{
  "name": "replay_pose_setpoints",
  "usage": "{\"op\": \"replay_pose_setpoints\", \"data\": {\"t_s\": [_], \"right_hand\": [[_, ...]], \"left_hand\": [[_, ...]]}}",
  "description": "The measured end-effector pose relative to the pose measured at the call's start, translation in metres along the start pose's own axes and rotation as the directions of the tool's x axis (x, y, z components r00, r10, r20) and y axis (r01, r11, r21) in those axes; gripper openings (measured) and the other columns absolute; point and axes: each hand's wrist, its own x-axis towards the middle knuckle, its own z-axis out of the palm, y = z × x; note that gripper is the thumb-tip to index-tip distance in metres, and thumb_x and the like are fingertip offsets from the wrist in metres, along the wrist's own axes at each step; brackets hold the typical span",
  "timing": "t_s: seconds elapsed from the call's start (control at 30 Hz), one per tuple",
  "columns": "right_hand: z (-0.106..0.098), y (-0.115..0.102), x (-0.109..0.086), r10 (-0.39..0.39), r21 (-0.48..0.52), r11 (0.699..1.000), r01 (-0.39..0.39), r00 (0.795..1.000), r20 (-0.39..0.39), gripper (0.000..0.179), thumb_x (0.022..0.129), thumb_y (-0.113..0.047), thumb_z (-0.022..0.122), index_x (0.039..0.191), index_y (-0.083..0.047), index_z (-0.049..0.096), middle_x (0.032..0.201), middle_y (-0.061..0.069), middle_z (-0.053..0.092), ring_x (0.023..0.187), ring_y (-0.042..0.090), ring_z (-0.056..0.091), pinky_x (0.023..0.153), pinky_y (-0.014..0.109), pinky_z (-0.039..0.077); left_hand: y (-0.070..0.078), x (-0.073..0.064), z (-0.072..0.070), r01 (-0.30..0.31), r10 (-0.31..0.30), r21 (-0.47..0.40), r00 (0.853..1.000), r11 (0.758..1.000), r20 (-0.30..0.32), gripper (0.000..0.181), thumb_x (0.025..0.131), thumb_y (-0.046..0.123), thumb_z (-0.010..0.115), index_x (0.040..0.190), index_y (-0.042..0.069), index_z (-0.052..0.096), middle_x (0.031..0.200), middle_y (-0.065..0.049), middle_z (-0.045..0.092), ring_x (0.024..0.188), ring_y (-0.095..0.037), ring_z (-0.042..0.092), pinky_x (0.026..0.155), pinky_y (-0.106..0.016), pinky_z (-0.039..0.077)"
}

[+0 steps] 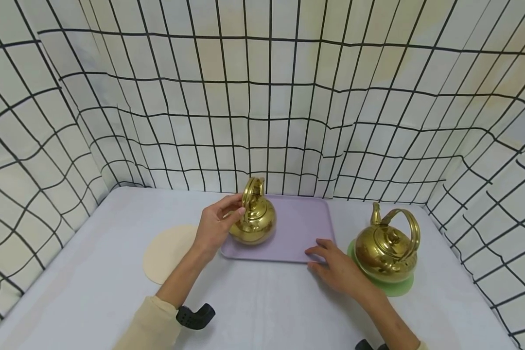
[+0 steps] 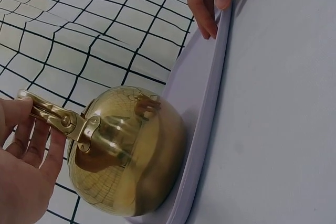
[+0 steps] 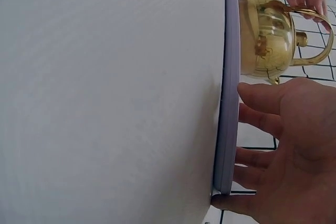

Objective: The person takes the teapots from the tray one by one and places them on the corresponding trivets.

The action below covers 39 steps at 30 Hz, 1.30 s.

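Note:
A shiny brass kettle (image 1: 253, 226) with an arched top handle stands over the left part of a lilac tray (image 1: 302, 218). My left hand (image 1: 214, 226) pinches its handle (image 2: 63, 120) between thumb and fingers, from the left side. At the tray's front right corner, my right hand (image 1: 337, 270) touches the rim with loosely extended fingers (image 3: 257, 121), some reaching over the inside. To the right of that hand, a second brass kettle (image 1: 385, 250) sits upright on a round green mat (image 1: 391, 288), its spout toward the back.
A round cream mat (image 1: 166, 255) lies on the white tabletop (image 1: 262, 301), left of the tray and partly behind my left forearm. White cloth walls with a black grid (image 1: 280, 102) enclose the back and both sides.

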Motion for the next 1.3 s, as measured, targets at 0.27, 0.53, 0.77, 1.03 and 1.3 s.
{"op": "replay_pose_setpoints", "data": {"t_s": [0.27,0.53,0.77,1.03,1.3], "right_hand": [[-0.001,-0.001,-0.002,0.016,0.007,1.000,-0.016,1.000,-0.002,0.026,0.098,-0.020,0.073,0.123,-0.015,0.072,0.147,0.026,0.056,0.130,0.049,0.061,0.104,0.063,0.053],[-0.002,-0.001,-0.002,0.024,0.020,1.000,-0.024,1.000,0.002,0.027,0.098,-0.020,0.072,0.124,-0.015,0.072,0.148,0.026,0.055,0.130,0.050,0.060,0.105,0.063,0.052],[0.001,-0.001,-0.001,0.045,0.015,0.999,-0.045,0.999,0.004,0.027,0.098,-0.019,0.073,0.125,-0.015,0.072,0.148,0.025,0.054,0.130,0.049,0.060,0.104,0.063,0.053],[0.001,-0.002,0.000,0.052,0.015,0.999,-0.052,0.999,0.013,0.028,0.098,-0.020,0.072,0.125,-0.015,0.072,0.149,0.024,0.054,0.131,0.049,0.060,0.105,0.063,0.052],[0.000,-0.002,-0.001,0.025,0.014,1.000,-0.025,1.000,0.004,0.028,0.098,-0.020,0.072,0.126,-0.016,0.071,0.149,0.025,0.054,0.129,0.050,0.061,0.102,0.064,0.053]], "left_hand": [[0.001,-0.004,-0.002,-0.035,0.035,-0.001,0.999,0.999,-0.009,0.040,0.099,0.005,0.068,0.139,0.009,0.066,0.126,-0.017,0.068,0.109,-0.005,0.065,0.089,-0.015,0.055],[0.010,-0.009,-0.012,-0.112,0.111,-0.021,0.992,0.993,-0.053,0.040,0.099,0.004,0.068,0.138,0.005,0.066,0.116,0.003,0.069,0.107,-0.004,0.066,0.086,-0.015,0.056],[0.015,-0.020,-0.026,-0.120,0.118,-0.021,0.990,0.993,-0.078,0.041,0.100,0.005,0.067,0.142,0.005,0.063,0.113,0.012,0.069,0.109,-0.006,0.065,0.083,-0.015,0.055],[0.015,-0.029,-0.040,-0.161,0.156,-0.030,0.981,0.987,-0.119,0.041,0.100,0.004,0.067,0.141,0.001,0.063,0.113,0.012,0.070,0.107,-0.006,0.065,0.085,-0.013,0.055],[0.016,-0.038,-0.050,-0.160,0.143,-0.107,0.979,0.981,-0.147,0.042,0.099,0.002,0.067,0.140,-0.004,0.061,0.110,0.009,0.070,0.109,-0.006,0.066,0.082,-0.015,0.055]]}}
